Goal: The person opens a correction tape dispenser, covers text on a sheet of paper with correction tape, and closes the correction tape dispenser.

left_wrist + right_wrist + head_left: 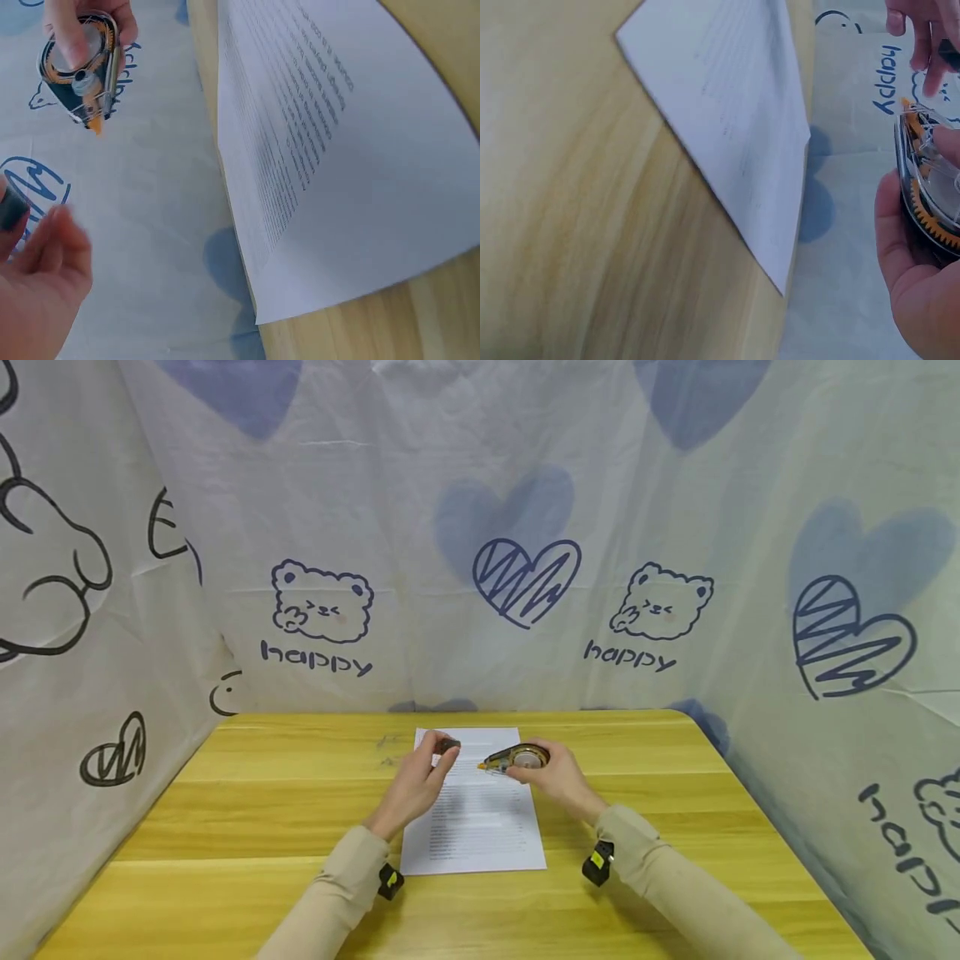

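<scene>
My right hand [562, 781] grips a correction tape [501, 761] with a clear, dark-edged case; its orange tip points left. In the right wrist view, orange gear teeth show through the correction tape's case [928, 217], and the thumb lies across its side. Between the fingertips of my left hand [415, 783] is a small dark cap [448, 745], apart from the tip. Both hands are raised over a printed sheet of paper [480, 839]. The left wrist view catches the cap [12, 210] only at its left edge.
The sheet lies on a yellow wood-grain table [247, 810], reaching close to its far edge. A white curtain [420, 627] with hearts, bears and lettering surrounds the table at the back and on both sides.
</scene>
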The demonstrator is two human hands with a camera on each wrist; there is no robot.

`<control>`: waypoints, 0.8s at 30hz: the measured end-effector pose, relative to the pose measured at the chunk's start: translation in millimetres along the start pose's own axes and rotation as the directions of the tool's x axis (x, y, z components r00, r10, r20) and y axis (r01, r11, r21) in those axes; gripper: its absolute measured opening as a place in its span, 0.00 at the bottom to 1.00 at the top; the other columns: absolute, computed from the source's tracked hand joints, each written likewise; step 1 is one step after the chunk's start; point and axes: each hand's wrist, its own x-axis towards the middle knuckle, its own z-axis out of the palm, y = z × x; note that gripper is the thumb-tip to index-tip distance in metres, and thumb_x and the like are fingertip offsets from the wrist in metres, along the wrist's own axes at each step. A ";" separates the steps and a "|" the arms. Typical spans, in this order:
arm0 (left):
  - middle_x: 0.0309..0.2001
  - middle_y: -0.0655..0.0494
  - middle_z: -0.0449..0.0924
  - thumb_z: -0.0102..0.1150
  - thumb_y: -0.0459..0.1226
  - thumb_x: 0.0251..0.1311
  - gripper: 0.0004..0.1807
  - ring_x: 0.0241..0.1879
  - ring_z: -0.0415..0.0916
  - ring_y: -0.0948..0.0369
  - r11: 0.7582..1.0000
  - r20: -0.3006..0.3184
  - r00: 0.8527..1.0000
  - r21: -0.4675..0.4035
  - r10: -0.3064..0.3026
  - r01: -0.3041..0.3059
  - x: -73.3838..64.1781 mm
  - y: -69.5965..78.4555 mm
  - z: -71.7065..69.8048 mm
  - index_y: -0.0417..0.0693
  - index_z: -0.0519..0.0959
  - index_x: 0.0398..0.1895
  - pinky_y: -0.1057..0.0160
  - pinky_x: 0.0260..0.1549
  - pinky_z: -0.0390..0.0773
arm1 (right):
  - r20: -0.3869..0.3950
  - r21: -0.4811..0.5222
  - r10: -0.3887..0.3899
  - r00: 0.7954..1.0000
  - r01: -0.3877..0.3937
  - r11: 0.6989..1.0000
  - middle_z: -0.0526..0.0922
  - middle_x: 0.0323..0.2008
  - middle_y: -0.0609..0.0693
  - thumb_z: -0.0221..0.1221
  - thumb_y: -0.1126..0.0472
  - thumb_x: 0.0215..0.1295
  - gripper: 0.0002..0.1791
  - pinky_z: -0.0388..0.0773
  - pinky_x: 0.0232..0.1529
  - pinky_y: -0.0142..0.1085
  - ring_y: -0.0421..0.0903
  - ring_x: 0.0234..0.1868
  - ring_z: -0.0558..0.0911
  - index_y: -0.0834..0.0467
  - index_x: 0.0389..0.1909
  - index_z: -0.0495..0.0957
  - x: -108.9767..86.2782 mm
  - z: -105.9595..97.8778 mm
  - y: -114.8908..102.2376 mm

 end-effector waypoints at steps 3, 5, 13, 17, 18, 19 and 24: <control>0.39 0.54 0.77 0.57 0.42 0.69 0.09 0.36 0.72 0.62 1.000 -0.069 0.998 -0.007 0.000 -0.001 0.8 2.5 0.3 0.48 0.79 0.45 0.68 0.30 0.76 | -0.006 0.024 0.012 1.000 -0.012 1.000 0.81 0.49 0.56 0.73 0.55 0.53 0.27 0.84 0.43 0.38 0.48 0.45 0.81 0.55 0.54 0.78 -1.8 -1.7 -3.9; 0.38 0.54 0.79 0.62 0.40 0.65 0.09 0.34 0.74 0.62 1.000 -0.118 0.993 -0.024 -0.001 -0.002 1.1 3.9 0.2 0.46 0.82 0.44 0.70 0.29 0.77 | -0.006 0.041 0.013 1.000 -0.012 0.999 0.80 0.50 0.57 0.72 0.56 0.54 0.27 0.84 0.43 0.38 0.49 0.46 0.81 0.55 0.55 0.77 -2.5 -2.4 -5.1; 0.35 0.53 0.86 0.65 0.36 0.62 0.12 0.31 0.82 0.64 0.997 -0.080 0.996 -0.063 -0.050 0.045 2.7 7.5 1.2 0.43 0.84 0.47 0.70 0.30 0.82 | 0.024 0.047 -0.050 0.998 0.049 0.998 0.81 0.53 0.57 0.72 0.55 0.55 0.27 0.84 0.42 0.39 0.49 0.46 0.82 0.52 0.57 0.79 -3.3 -4.3 -5.1; 0.35 0.50 0.87 0.62 0.35 0.64 0.13 0.29 0.82 0.60 0.998 -0.019 0.999 -0.059 -0.028 0.027 4.6 8.7 3.8 0.41 0.83 0.50 0.69 0.27 0.82 | 0.028 0.063 -0.057 0.998 0.056 0.996 0.82 0.51 0.57 0.72 0.55 0.54 0.26 0.85 0.43 0.44 0.49 0.44 0.83 0.52 0.56 0.81 -2.7 -4.3 -7.9; 0.34 0.50 0.87 0.62 0.35 0.65 0.13 0.29 0.82 0.58 0.998 -0.015 1.000 -0.059 -0.016 0.015 5.3 9.0 4.6 0.41 0.83 0.50 0.69 0.27 0.82 | 0.028 0.069 -0.060 0.998 0.058 0.996 0.82 0.51 0.57 0.73 0.56 0.54 0.25 0.85 0.43 0.45 0.48 0.44 0.83 0.52 0.55 0.81 -2.2 -4.0 -8.3; 0.34 0.49 0.86 0.61 0.34 0.65 0.12 0.29 0.82 0.57 0.998 -0.010 1.000 -0.062 -0.007 0.006 6.0 9.3 5.3 0.40 0.83 0.50 0.69 0.27 0.82 | 0.032 0.074 -0.064 0.997 0.062 0.995 0.83 0.50 0.57 0.72 0.56 0.54 0.25 0.86 0.43 0.45 0.49 0.43 0.83 0.52 0.54 0.82 -1.9 -3.7 -9.1; 0.33 0.51 0.86 0.61 0.33 0.64 0.10 0.27 0.81 0.60 0.998 0.015 1.000 -0.057 0.019 -0.018 8.6 9.8 8.9 0.41 0.84 0.47 0.69 0.27 0.82 | 0.063 0.068 -0.080 0.995 0.076 0.995 0.84 0.48 0.57 0.72 0.57 0.54 0.22 0.86 0.41 0.39 0.47 0.42 0.84 0.54 0.51 0.83 -1.5 -2.3 -10.8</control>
